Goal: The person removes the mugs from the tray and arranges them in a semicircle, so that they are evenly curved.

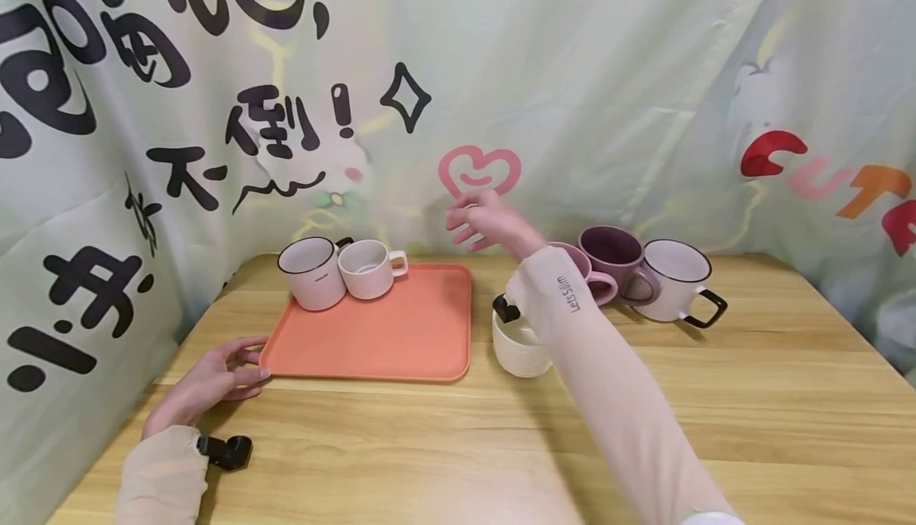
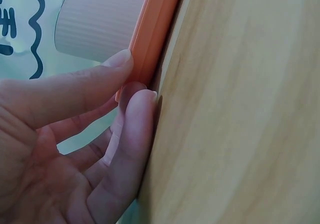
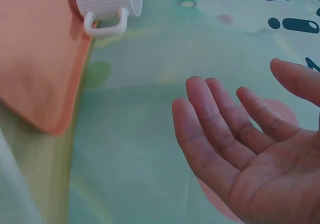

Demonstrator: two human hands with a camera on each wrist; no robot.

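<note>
At the near left corner of an orange tray (image 1: 386, 342), my left hand (image 1: 215, 378) pinches the rim. In the left wrist view the thumb (image 2: 117, 59) lies on the tray's edge and the other fingers are under it. Two cups stand on the tray's far left part: a white mug with a dark rim (image 1: 313, 282) and a smaller ribbed white cup (image 1: 367, 274), its handle to the right. My right hand (image 1: 494, 223) is in the air beyond the tray's far right corner, fingers loosely bent, holding nothing. Below its forearm stands a cream cup (image 1: 521, 350), partly hidden by the sleeve.
Right of the forearm stand a pink mug (image 1: 601, 288), partly covered by the sleeve, a dark purple mug (image 1: 615, 254) and a white mug with black rim and handle (image 1: 673, 282). They stand on a wooden table (image 1: 401, 445). A printed curtain (image 1: 572, 71) hangs behind it.
</note>
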